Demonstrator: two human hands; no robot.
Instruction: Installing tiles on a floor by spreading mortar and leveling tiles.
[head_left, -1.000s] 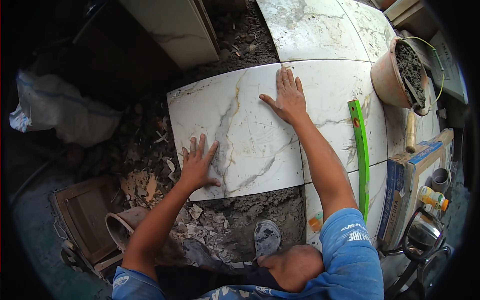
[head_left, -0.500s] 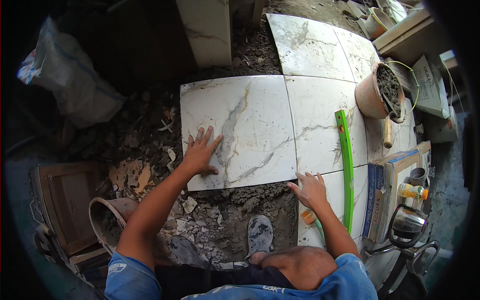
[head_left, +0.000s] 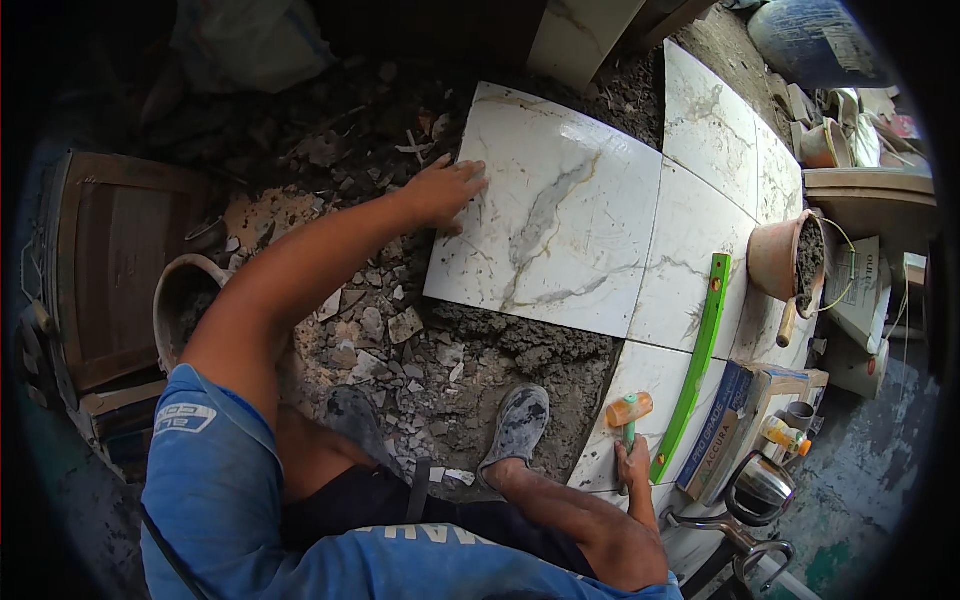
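Note:
My left hand (head_left: pixel 447 193) lies over the left edge of a white marble-patterned floor tile (head_left: pixel 560 220), its fingers stretched out on the surface. Down at the right, my right hand (head_left: pixel 633 464) is wrapped round the green handle of a mallet with an orange head (head_left: pixel 628 410), which is above a laid tile. A bright green spirit level (head_left: pixel 697 365) lies across the laid tiles just right of the mallet. Wet grey mortar (head_left: pixel 545 348) shows along the near edge of the tile under my left hand.
A bucket of mortar (head_left: pixel 784 255) stands on the laid tiles at the right, a trowel-like wooden handle (head_left: pixel 787 322) beside it. Another bucket (head_left: pixel 178 310) is at the left among rubble (head_left: pixel 385 345). Tile boxes (head_left: pixel 722 425) hold a bottle (head_left: pixel 785 437) and a kettle-like metal pot (head_left: pixel 760 487).
My right hand has left the tile's near right corner and taken hold of the mallet. My left hand has slid to the tile's left edge. The view has turned.

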